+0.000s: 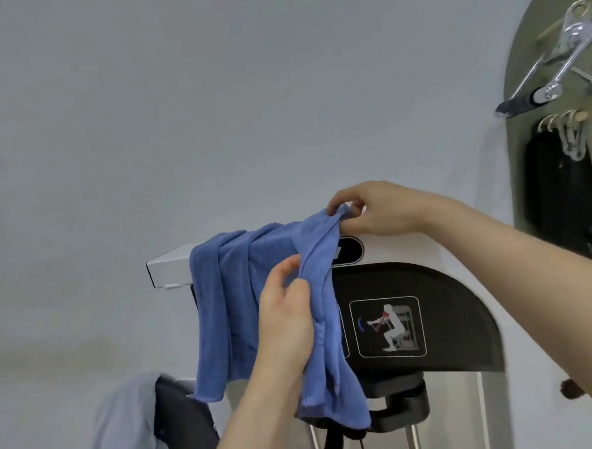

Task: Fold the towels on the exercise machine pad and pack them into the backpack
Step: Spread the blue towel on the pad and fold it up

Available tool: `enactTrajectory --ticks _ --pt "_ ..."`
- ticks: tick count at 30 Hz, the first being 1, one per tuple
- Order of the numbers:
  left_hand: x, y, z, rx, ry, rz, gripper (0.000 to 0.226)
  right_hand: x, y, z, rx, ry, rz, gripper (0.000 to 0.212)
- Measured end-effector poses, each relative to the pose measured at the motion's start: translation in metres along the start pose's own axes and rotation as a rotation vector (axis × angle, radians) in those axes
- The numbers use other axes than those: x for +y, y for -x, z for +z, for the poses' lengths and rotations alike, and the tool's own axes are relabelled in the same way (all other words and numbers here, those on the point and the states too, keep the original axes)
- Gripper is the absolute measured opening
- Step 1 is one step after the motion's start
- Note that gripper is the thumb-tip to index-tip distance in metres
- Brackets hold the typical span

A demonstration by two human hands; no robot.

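While the blue towel (229, 296) hangs over the top edge of the white machine housing (168, 268), both hands hold it, one above the other and apart. Right hand (379, 209): thumb and curled fingers pinch a bunched corner at the housing's top; the forearm reaches in from the right, sloping up to the wrist. Left hand (286, 327): lower, thumb and fingers closed round a vertical fold of the same towel, beside the black panel (456, 305) bearing an exercise pictogram; the forearm rises from below. Lower left: a pale towel (123, 422) lies draped over a dark object (185, 429); pad or bag cannot be told.
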State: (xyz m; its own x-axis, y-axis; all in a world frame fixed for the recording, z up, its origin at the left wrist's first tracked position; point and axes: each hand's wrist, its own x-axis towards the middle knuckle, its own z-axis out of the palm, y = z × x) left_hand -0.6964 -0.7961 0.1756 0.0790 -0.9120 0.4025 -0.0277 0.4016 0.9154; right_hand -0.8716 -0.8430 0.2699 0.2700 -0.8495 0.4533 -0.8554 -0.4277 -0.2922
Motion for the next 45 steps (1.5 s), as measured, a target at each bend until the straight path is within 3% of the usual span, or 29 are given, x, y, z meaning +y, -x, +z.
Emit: enactTrajectory --ticks 4,6,11,13,15,17,18,22,25,28,30,33,36,38,41,42,43,45 --pt "0.019 -0.003 -0.008 -0.154 0.064 -0.085 0.037 0.0 -0.006 0.003 0.061 -0.096 -0.01 0.023" --pt "0.025 0.007 -0.007 -0.209 0.014 -0.007 0.033 0.0 -0.001 0.012 0.265 -0.334 0.016 0.031" --pt "0.056 0.021 0.014 -0.36 0.064 0.17 0.008 0.005 0.021 0.023 1.013 -0.87 0.019 0.032" --pt "0.063 0.023 0.019 -0.384 0.135 0.174 0.014 0.0 0.041 0.016 1.155 -1.044 0.022 0.034" --pt "0.06 0.027 0.018 -0.427 0.222 0.139 0.028 -0.009 0.071 0.009 1.156 -1.06 -0.002 0.038" --pt "0.053 0.035 0.013 -0.478 0.21 0.13 0.029 -0.012 0.104 0.006 0.971 -0.925 0.0 0.036" --pt "0.049 0.039 0.009 -0.468 0.139 0.161 0.023 -0.011 0.121 0.004 0.787 -0.797 0.029 0.031" --pt "0.047 0.057 -0.013 -0.343 -0.385 0.482 0.025 -0.004 0.179 -0.005 -0.223 -0.127 0.286 0.02" --pt "0.044 0.079 -0.028 -0.457 -0.529 0.541 0.02 -0.014 0.202 0.013 -0.59 -0.187 0.204 0.012" --pt "0.035 0.1 -0.046 -0.558 -0.496 0.454 0.02 -0.02 0.22 0.048 -0.699 -0.363 0.055 0.014" --pt "0.033 0.115 -0.061 -0.587 -0.435 0.359 0.019 -0.023 0.234 0.071 -0.595 -0.592 0.031 0.018" --pt "0.034 0.138 -0.094 -0.493 -0.216 0.146 0.026 -0.042 0.256 0.103 -0.329 -1.272 0.243 0.036" --pt "0.025 0.163 -0.141 -0.313 0.039 -0.036 0.027 -0.078 0.278 0.135 -0.137 -1.522 0.464 0.029" --pt "0.017 0.184 -0.175 -0.204 0.168 -0.111 0.02 -0.101 0.295 0.155 -0.251 -1.508 0.459 0.038" --pt "0.01 0.218 -0.223 -0.098 0.265 -0.176 0.026 -0.136 0.322 0.187 -0.706 -1.437 0.272 0.074" --pt "0.01 0.231 -0.237 -0.085 0.285 -0.199 0.031 -0.154 0.331 0.199 -0.852 -1.454 0.218 0.075" --pt "0.011 0.243 -0.249 -0.082 0.301 -0.222 0.035 -0.174 0.34 0.211 -0.972 -1.465 0.175 0.067" --pt "0.013 0.268 -0.274 -0.066 0.323 -0.229 0.035 -0.212 0.356 0.242 -1.05 -1.377 0.15 0.034"
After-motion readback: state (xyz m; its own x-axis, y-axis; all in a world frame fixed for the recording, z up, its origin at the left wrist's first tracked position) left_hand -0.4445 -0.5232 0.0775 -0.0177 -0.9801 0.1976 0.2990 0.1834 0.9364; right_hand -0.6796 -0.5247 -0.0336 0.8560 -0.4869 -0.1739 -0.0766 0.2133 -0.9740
